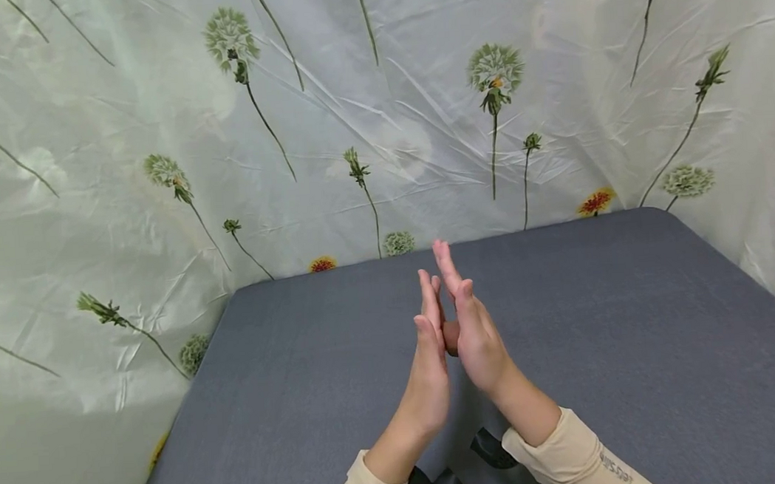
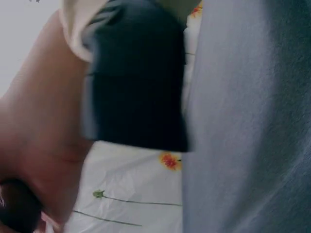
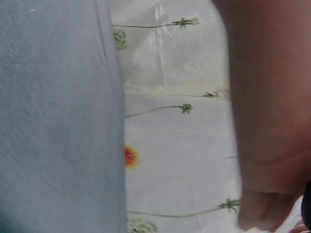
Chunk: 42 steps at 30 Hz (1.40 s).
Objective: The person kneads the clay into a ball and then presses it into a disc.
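In the head view a small brown rounded lump (image 1: 451, 338), like clay or dough, sits between two upright palms. My left hand (image 1: 432, 372) presses it from the left, fingers straight and pointing up. From the other side my right hand (image 1: 479, 340) presses it, its fingers straight too and reaching a little higher. The palms hide most of the lump. The left wrist view catches it as a dark round shape (image 2: 19, 206) against the left palm. Only a dark edge of it shows at the right border of the right wrist view, beside the right hand (image 3: 272, 184).
Both hands are above a grey cloth-covered table (image 1: 315, 357). Behind it hangs a pale curtain (image 1: 420, 121) printed with dandelions and flowers. Dark straps (image 1: 492, 449) sit at the wrists by the cream sleeves (image 1: 567, 453).
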Motion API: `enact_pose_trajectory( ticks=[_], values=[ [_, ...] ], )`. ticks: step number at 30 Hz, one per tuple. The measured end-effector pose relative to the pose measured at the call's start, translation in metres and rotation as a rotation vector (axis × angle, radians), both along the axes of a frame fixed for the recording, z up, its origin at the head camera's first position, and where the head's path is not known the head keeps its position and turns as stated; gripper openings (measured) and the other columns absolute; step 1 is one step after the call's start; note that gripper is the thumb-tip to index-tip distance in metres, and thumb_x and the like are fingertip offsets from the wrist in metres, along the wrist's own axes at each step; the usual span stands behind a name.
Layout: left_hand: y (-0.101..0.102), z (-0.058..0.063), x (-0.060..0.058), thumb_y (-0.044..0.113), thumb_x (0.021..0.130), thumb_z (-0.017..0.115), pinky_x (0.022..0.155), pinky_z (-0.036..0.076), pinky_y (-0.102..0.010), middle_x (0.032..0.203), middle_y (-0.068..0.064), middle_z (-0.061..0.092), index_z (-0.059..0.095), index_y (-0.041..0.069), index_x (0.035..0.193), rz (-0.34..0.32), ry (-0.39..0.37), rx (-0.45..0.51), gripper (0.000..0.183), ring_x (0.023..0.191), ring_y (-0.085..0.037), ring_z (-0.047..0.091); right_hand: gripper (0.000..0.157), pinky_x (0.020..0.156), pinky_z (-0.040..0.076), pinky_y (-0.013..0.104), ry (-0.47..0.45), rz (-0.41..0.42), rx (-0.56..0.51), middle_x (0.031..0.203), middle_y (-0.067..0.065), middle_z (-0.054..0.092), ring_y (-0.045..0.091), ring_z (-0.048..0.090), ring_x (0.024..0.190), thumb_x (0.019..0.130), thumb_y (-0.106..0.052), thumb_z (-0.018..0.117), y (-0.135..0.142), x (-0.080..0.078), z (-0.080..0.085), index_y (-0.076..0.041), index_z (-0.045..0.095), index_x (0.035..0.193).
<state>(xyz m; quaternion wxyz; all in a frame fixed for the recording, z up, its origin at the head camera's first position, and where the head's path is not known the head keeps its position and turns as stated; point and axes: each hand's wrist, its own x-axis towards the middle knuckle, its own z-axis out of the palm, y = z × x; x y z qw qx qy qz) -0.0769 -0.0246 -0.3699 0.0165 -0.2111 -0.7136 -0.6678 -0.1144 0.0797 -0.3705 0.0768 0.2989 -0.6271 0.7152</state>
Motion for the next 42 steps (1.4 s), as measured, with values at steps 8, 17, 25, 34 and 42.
enact_pose_trajectory(
  ticks=[8,17,25,34,42],
  values=[
    [-0.022,0.011,0.000,0.078,0.104,-0.003,0.130,0.011,-0.069,0.181,0.010,-0.008,-0.015,0.036,0.171,0.160,0.118,-0.017,0.080,0.169,-0.022,-0.006,0.072,0.132,0.021,0.040,-0.128,0.118,0.047,0.183,0.005,-0.001,0.032,0.019,0.166,0.115,-0.053,0.000,-0.024,0.007,-0.015,-0.010,0.000,0.173],
    [-0.053,0.016,-0.018,0.090,0.097,0.003,0.132,0.008,-0.068,0.182,0.009,-0.002,-0.015,0.042,0.170,0.268,0.096,0.093,0.089,0.170,-0.029,0.000,0.062,0.136,0.001,0.050,-0.059,0.194,0.129,0.182,-0.001,-0.001,0.024,-0.006,0.169,0.119,-0.043,0.005,-0.045,0.034,-0.013,-0.013,0.002,0.173],
    [-0.029,-0.009,-0.017,0.077,0.105,0.002,0.133,0.014,-0.064,0.183,0.002,0.000,-0.013,0.033,0.172,0.142,0.017,0.071,0.081,0.169,-0.026,0.011,0.064,0.126,0.016,0.010,0.046,0.036,0.075,0.182,0.003,0.009,0.027,0.005,0.169,0.119,-0.043,0.005,-0.028,0.026,-0.003,-0.009,0.009,0.173],
    [-0.011,-0.007,-0.001,0.065,0.111,-0.002,0.130,0.005,-0.073,0.182,0.005,-0.005,-0.014,0.032,0.172,0.125,0.155,-0.118,0.069,0.170,-0.021,-0.003,0.078,0.128,0.025,0.065,-0.088,0.016,0.032,0.183,-0.003,0.004,0.031,0.003,0.169,0.110,-0.068,0.004,-0.005,0.007,0.001,-0.023,-0.003,0.174],
    [-0.028,0.014,0.001,0.084,0.101,0.000,0.130,0.010,-0.069,0.182,0.010,-0.002,-0.013,0.035,0.172,0.213,0.237,-0.063,0.087,0.169,-0.020,-0.001,0.071,0.134,0.005,0.059,-0.125,0.120,0.079,0.183,0.003,-0.001,0.027,-0.004,0.169,0.115,-0.053,-0.001,-0.030,0.016,-0.015,-0.012,-0.002,0.173]
  ],
)
